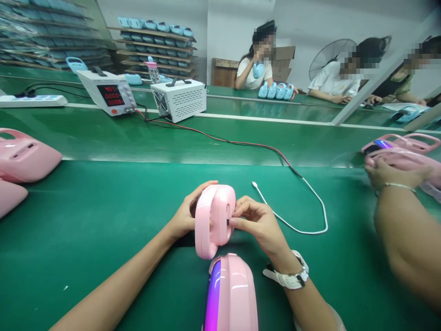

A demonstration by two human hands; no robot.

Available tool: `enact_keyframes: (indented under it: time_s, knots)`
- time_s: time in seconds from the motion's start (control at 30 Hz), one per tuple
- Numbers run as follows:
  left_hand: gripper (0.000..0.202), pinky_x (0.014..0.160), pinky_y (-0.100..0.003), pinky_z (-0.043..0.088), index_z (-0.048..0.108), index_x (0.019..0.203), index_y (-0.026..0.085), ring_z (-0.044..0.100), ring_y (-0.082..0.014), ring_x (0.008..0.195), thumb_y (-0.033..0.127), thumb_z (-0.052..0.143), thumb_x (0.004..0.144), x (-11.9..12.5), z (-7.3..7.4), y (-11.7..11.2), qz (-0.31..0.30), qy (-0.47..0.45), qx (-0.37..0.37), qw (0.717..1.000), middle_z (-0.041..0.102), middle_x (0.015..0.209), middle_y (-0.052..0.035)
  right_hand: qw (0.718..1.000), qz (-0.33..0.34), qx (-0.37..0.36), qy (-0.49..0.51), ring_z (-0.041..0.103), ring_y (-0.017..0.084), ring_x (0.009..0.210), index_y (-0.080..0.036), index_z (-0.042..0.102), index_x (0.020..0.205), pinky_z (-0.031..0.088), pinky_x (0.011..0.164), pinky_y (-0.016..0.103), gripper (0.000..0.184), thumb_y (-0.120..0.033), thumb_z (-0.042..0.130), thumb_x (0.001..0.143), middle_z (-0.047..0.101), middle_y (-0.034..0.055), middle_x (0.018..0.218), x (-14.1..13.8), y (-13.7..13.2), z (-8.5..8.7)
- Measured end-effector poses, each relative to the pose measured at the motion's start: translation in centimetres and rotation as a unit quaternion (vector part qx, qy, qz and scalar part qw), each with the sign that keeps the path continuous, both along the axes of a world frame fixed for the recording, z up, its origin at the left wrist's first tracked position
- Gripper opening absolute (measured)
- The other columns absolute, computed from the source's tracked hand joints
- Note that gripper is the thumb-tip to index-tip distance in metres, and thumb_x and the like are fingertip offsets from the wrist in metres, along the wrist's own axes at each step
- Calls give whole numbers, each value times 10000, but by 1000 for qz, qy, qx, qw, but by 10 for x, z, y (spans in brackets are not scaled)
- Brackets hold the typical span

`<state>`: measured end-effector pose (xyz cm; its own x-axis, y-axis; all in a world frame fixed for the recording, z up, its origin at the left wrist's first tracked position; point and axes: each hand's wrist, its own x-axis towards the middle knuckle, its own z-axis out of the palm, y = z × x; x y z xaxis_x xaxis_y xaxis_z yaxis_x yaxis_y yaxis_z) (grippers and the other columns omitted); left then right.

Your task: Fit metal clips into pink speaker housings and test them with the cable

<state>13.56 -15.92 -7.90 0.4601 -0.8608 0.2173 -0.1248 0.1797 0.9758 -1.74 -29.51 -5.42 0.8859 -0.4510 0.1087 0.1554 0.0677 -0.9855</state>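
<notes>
My left hand grips a pink plastic device with a loop handle from its left side, holding it up on edge above the green table. My right hand is closed in a pinch against the device's right face, where slots show. A small dark spot sits at the right thumb tip; whether it is a loose piece or an opening, I cannot tell. Nearer to me lies a second pink device with a glowing purple panel. A white cable with a bare plug end lies just beyond my right hand.
A bench power supply and a white vented box stand behind, with a red and black lead running right. Pink devices lie at left. Another person's hand holds pink devices at right. Several people sit across the bench.
</notes>
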Motion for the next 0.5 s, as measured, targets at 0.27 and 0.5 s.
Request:
enact_keyframes:
  time_s: [0.27, 0.5]
  knots:
    - [985, 941, -358, 446, 485, 1302, 189, 542, -317, 1082, 567, 845, 467, -2, 2, 0, -4, 10, -2, 1000, 572, 1237, -100, 1000, -2, -11, -2, 560, 132, 696, -190, 663, 589, 467, 683, 264, 179, -250, 830, 606, 590, -2, 694, -1, 1, 3]
    - [1021, 993, -408, 423, 479, 1316, 162, 549, -345, 1100, 550, 854, 450, -5, 6, -5, -19, 17, 12, 1000, 582, 1228, -120, 999, -18, -22, 36, 571, 127, 669, -172, 643, 537, 487, 672, 264, 166, -178, 805, 577, 590, -1, 686, -6, 4, 16]
